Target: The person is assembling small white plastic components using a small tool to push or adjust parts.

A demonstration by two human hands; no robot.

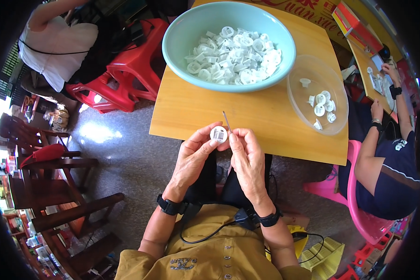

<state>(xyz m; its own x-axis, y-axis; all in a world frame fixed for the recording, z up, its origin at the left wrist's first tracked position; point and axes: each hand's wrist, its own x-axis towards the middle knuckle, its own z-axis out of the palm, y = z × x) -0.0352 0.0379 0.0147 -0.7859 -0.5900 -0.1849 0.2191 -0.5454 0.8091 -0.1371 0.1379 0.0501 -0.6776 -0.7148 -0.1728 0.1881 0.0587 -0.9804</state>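
My left hand [191, 153] pinches a small round white plastic part [218, 134] between thumb and fingers, its face with a rectangular recess turned up. Close beside it, my right hand [247, 161] grips a thin metal pick [226, 120] whose tip points up and away from me. Both hands are held just in front of the table's near edge. Beyond them stands a large light-blue bowl [176, 37] heaped with white plastic parts [238, 56]. To its right, a shallow clear plastic tub [337, 81] holds several similar pieces [319, 110].
The wooden table [191, 109] carries both containers. Red plastic stools [140, 70] and a seated person in white [60, 44] are at the upper left. Wooden chairs [70, 163] stand at left. Another person sits right on a pink chair [357, 205], hands at another table [359, 70].
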